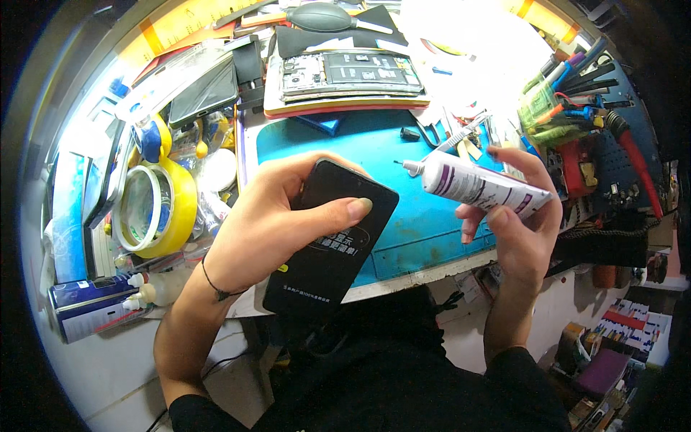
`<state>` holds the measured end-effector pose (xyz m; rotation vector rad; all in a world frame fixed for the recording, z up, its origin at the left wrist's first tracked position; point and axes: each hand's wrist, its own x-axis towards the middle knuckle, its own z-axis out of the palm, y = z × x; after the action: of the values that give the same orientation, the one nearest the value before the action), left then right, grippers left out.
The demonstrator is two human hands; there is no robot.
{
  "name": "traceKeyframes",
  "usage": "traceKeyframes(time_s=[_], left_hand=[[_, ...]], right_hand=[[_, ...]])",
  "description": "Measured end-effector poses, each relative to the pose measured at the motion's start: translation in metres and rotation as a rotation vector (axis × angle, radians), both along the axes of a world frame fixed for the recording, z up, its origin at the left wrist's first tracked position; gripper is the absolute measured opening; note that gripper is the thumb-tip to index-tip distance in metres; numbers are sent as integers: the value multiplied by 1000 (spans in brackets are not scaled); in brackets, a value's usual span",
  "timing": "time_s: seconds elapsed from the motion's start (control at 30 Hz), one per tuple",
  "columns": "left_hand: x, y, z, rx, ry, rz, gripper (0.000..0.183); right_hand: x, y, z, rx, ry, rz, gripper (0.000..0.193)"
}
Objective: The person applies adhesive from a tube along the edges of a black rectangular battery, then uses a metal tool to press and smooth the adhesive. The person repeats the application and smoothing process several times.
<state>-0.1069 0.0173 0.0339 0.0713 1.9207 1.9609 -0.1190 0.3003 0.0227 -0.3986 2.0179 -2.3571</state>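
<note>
A black smartphone [317, 259] with pale printing on its face is gripped in my left hand [266, 223]. My thumb lies across that face; the other fingers are mostly hidden behind the phone. In my right hand [522, 237] is a white and purple glue tube [479, 186], held near its flat end between thumb and fingers. Its thin nozzle points left, toward the phone's upper right corner, with a gap between them. Both things are held above the blue work mat [410, 248].
An opened phone [353, 74] lies on a stack behind the mat, below a grey air blower [319, 17]. Yellow tape rolls [176, 209] and a blue spray can [90, 306] are at left. Pens and tools fill a green holder [543, 108] at right, near red-handled pliers [633, 158].
</note>
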Motion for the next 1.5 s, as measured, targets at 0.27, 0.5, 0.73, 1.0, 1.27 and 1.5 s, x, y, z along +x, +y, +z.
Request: traceKeyframes(time_s=[0.27,0.5,0.73,1.0,1.27,1.5], left_hand=[[-1,-1,6,11,-33,-40,32],[-1,0,6,23,-38,-30,28],[-1,0,5,30,-28,-39,29],[-2,-2,4,30,-7,-46,29],[-2,1,8,26,-84,-11,31],[-1,-2,7,41,-50,-48,28]], right_hand=[[5,5,-14,141,182,23,72],[12,4,-16,198,215,-40,70],[11,8,-14,166,202,41,45],[10,7,-9,300,237,30,58],[11,7,-12,275,232,14,49],[14,10,-14,245,268,-7,38]])
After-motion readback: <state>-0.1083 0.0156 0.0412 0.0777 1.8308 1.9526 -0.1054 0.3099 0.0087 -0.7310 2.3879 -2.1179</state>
